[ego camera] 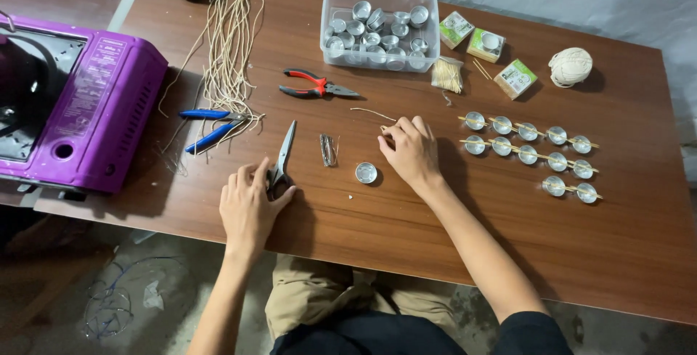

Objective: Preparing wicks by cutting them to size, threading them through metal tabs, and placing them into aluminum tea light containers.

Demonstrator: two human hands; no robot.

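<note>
My left hand [248, 206] rests on the brown table [406, 231], its fingers around the handles of a pair of scissors [283, 155] whose blades point away from me. My right hand [410, 152] lies curled on the table with a thin stick or wick end at its fingertips; whether it grips it is unclear. One small metal cup [366, 173] stands between the hands. A small metal clip [328, 149] lies just behind it. A short piece of wick [374, 113] lies beyond my right hand.
Red pliers [316, 85] and blue-handled cutters [210, 126] lie mid-table by loose wick strands [231, 43]. A clear tub of metal cups [380, 27] stands at the back. Rows of cups with sticks [528, 144] are at right, a purple portable stove [72, 108] at left.
</note>
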